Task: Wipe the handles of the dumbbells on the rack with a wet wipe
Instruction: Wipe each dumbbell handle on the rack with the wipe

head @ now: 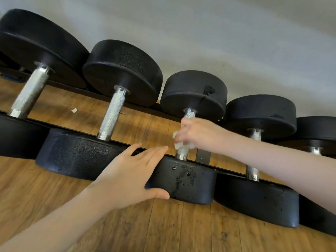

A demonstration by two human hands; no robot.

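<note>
I had the right hand (198, 132) wrapped around the handle (183, 151) of the middle dumbbell (189, 180), with a crumpled white wet wipe (179, 145) bunched between my fingers and the knurled steel. The wipe sat on the lower part of the handle, just above the near weight. My left hand (131, 173) lay flat and relaxed against that same near weight, fingers straight across its top edge and the thumb stretched along its front face, holding nothing. Dark wet spots showed on the near weight just beside my thumb, and a similar patch on the far weight (194, 93).

The dumbbells lay side by side on a low black rack (202, 157), their weights nearly touching. To the left were two larger dumbbells with bare handles, the nearer one (111, 116) sharp and the farthest (29, 93) blurred. To the right, another handle (252, 172) showed partly behind my right forearm, and a fifth dumbbell (317, 135) was cut off at the edge of the view. A small white scrap (74, 110) lay on the wooden floor (163, 230) between the two left handles. A pale wall (218, 42) stood behind the rack.
</note>
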